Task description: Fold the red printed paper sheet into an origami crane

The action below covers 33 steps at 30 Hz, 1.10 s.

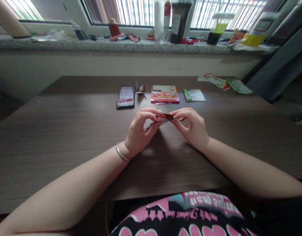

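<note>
A small folded piece of printed paper [165, 116], red with dark and pale parts, is held up above the table between my two hands. My left hand [144, 127] pinches its left end between thumb and fingers. At its right end, the thumb and fingertips of my right hand [192, 126] close on the paper. Part of the paper is hidden behind my left fingers. Just beyond the hands lies a stack of red and cream printed sheets [165, 94]. A small folded paper figure [140, 88] with pointed ends stands left of that stack.
A phone [125, 97] lies left of the folded figure on the brown table [74, 131]. To the right are a small stack of pale green cards [194, 95] and several loose printed papers [217, 82]. Bottles and small items line the granite windowsill [141, 48].
</note>
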### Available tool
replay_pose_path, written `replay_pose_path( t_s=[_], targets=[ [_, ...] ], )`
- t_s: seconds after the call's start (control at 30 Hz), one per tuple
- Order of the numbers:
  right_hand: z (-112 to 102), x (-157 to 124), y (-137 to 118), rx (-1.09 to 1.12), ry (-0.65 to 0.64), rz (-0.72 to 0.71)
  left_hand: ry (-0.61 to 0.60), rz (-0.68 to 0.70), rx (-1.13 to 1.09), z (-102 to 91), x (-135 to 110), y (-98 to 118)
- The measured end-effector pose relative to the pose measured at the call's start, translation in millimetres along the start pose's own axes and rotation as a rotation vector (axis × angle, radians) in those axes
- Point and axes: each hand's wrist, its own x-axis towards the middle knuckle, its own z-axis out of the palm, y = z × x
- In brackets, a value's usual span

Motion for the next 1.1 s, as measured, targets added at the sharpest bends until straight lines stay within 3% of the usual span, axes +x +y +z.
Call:
replay_pose_path(
  t_s=[0.27,0.43,0.9,1.1],
  targets=[
    [-1.7,2.4,-1.7,0.021,-0.029,-0.049,-0.021,0.120,0.059,-3.2,5.5,5.9],
    [-1.5,4.2,-2.9,0.020,-0.014,-0.122,-0.015,0.095,0.030,-2.0,3.9,5.0],
    [-2.0,1.2,-4.5,-0.051,-0.013,-0.130,0.024,-0.082,-0.113,3.9,-1.9,4.9],
    [-1.9,-0.5,-5.1,-0.063,-0.009,-0.103,-0.047,-0.006,0.003,0.9,3.9,4.1]
  ],
)
